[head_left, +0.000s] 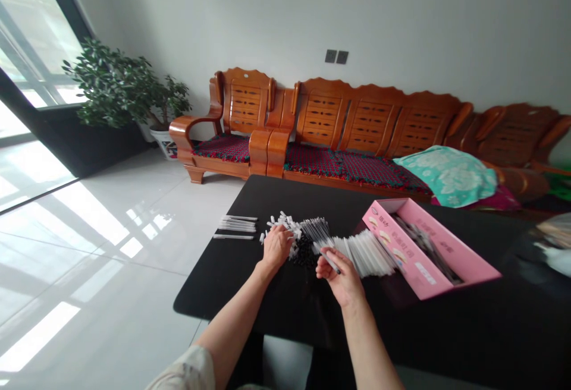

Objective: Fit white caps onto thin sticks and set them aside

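Our right hand [341, 280] pinches a slim tube [331, 261]; our left hand [276, 246] presses flat on the heap [366, 253]. Only a few tubes [236, 223] lie apart.

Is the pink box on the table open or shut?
Open: no lid covers the pink box, and the dark slender items inside lie in plain view between its walls.
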A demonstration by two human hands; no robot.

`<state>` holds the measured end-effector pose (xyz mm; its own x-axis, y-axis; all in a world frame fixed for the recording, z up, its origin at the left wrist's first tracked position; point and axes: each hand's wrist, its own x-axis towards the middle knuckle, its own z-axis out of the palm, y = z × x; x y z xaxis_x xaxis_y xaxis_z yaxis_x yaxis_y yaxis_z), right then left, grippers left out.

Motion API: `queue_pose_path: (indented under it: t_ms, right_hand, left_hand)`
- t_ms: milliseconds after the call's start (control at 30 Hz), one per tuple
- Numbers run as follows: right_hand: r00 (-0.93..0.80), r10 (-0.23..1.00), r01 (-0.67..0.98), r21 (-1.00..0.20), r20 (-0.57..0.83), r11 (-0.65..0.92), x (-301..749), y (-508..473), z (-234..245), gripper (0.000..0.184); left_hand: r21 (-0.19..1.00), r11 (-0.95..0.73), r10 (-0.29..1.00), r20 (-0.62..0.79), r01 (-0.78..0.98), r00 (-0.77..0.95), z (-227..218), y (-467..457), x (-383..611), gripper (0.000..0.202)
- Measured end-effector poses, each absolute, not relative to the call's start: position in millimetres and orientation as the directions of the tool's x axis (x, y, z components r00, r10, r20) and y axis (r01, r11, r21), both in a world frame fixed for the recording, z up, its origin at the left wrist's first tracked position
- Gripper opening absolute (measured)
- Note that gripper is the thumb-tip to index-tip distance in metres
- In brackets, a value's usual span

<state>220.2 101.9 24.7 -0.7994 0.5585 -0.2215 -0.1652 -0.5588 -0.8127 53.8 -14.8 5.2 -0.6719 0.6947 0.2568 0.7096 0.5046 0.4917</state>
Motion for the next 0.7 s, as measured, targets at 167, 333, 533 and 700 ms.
queue_pose_path:
  t_ms: [167, 333, 533, 700]
  right_hand:
    - [-0.798, 0.556, -0.152, -0.816, -0.232, -0.557, 221.2, 103.4, 23.0, 0.031]
    - [-0.795, 0.558, -0.145, -0.820, -0.237, -0.554, 220.6, 101.4, 24.4, 0.032]
    - [-0.803, 0.550, -0.142, -0.821, -0.232, -0.553, 220.2, 98.5, 25.3, 0.031]
    - [-0.815, 0.533, -0.125, -0.829, -0.227, -0.545, 221.6, 96.0, 26.6, 0.030]
  left_hand:
    - [0.452, 0.494, 0.768, 0.175, 0.743, -0.617, 1.4, -4.0, 48.8, 0.018]
    - [0.519, 0.467, 0.760, 0.178, 0.716, -0.625, -6.0, 6.7, 46.7, 0.013]
    - [0.569, 0.544, 0.677, 0.137, 0.617, -0.723, 0.4, 12.3, 49.2, 0.019]
    - [0.813, 0.406, 0.561, 0.138, 0.417, -0.816, 11.8, -1.3, 48.3, 0.033]
